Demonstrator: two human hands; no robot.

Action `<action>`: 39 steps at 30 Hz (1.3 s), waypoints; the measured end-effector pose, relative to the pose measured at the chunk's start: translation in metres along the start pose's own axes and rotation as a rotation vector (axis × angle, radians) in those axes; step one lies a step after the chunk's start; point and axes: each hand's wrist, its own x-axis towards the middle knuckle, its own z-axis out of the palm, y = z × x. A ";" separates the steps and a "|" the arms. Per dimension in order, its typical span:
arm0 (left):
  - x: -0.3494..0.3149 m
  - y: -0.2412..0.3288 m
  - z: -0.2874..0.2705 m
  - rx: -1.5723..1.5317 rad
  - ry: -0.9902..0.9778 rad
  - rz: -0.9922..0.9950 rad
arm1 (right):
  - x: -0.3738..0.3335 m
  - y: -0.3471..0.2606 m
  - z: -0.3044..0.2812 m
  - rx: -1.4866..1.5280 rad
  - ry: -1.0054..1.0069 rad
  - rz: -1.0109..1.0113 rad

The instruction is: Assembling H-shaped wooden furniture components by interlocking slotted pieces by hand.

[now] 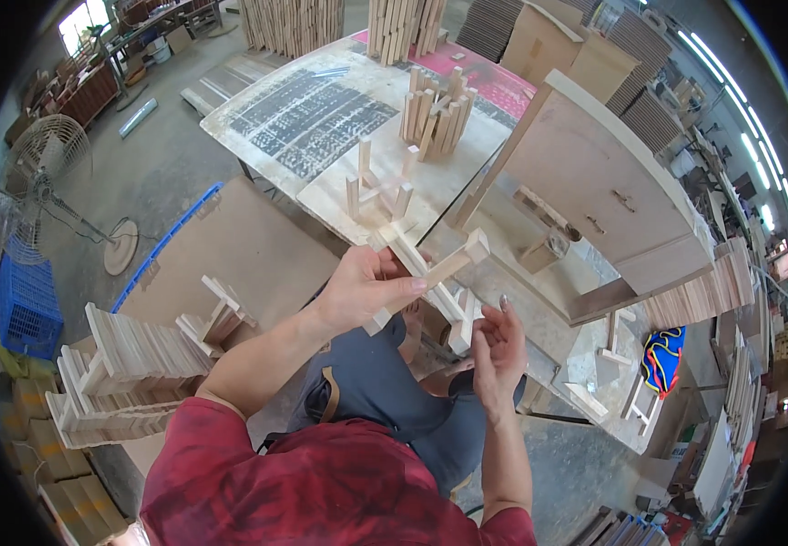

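Note:
My left hand (368,289) grips a small pale wooden frame (449,267) above my lap, thumb on top and fingers underneath. Its bars cross each other, and short square blocks sit at the bar ends. Beside the frame's near right end is my right hand (500,357), fingers raised and apart, with nothing visible in it. Whether its thumb touches the wood I cannot tell. On the table just beyond stands a similar wooden frame (378,193) with its legs pointing up.
Behind that frame, a bundle of wooden sticks (439,114) stands on the worktable (257,150). An upright wooden box-like panel (594,173) rises at the right. Stacked wooden strips (139,350) fill the left side, near a blue crate (28,305) and a standing fan (48,159).

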 end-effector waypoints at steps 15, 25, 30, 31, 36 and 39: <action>0.007 -0.025 0.025 -0.073 -0.089 -0.173 | 0.016 -0.028 0.002 -0.422 -0.227 -0.289; 0.021 -0.049 0.051 -0.003 -0.277 -0.260 | -0.006 -0.025 -0.035 -0.283 -0.155 -0.142; 0.026 -0.049 0.053 0.082 -0.313 -0.320 | -0.005 -0.041 -0.041 -0.260 -0.157 -0.017; 0.025 -0.045 0.052 0.105 -0.335 -0.335 | -0.005 -0.040 -0.040 -0.225 -0.136 0.034; 0.025 -0.047 0.044 0.187 -0.367 -0.315 | -0.002 -0.033 -0.037 -0.215 -0.167 0.055; 0.027 -0.047 0.042 0.190 -0.405 -0.318 | 0.000 -0.030 -0.036 -0.260 -0.161 -0.033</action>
